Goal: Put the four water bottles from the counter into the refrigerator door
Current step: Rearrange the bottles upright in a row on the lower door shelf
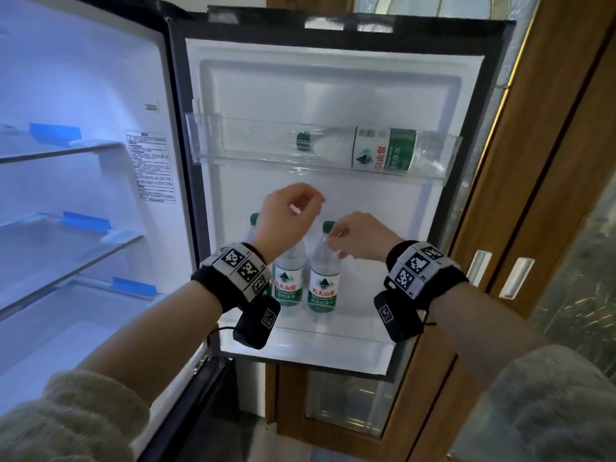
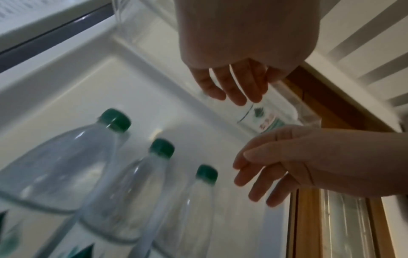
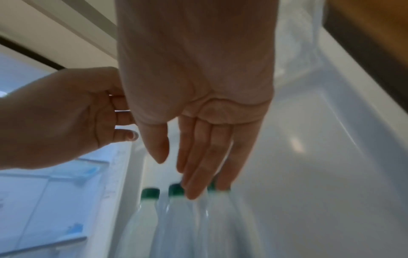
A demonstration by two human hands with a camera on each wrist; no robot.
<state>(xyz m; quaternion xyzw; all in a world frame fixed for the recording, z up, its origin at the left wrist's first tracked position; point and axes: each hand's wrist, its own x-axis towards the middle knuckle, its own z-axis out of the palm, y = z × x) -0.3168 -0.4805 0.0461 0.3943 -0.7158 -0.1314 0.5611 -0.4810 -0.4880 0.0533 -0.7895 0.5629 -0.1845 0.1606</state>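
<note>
Our left hand (image 1: 290, 213) hid most of one clear green-capped plastic water bottle (image 1: 255, 225) in the white refrigerator door (image 1: 366, 211); both hands' fingers (image 3: 194, 165) hung loose, empty.

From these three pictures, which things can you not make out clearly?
- Head view: the left hand and its wrist hide most of the third upright clear plastic water bottle; only its green cap shows.
- Right wrist view: the right hand covers one green cap; the bottles are blurred.

Door bins: one up, three down.
I see one bottle (image 1: 373, 149) lying sideways in the upper door bin (image 1: 206, 141); three bottles (image 2: 141, 188) upright side by side in the lower bin (image 1: 333, 348).
</note>
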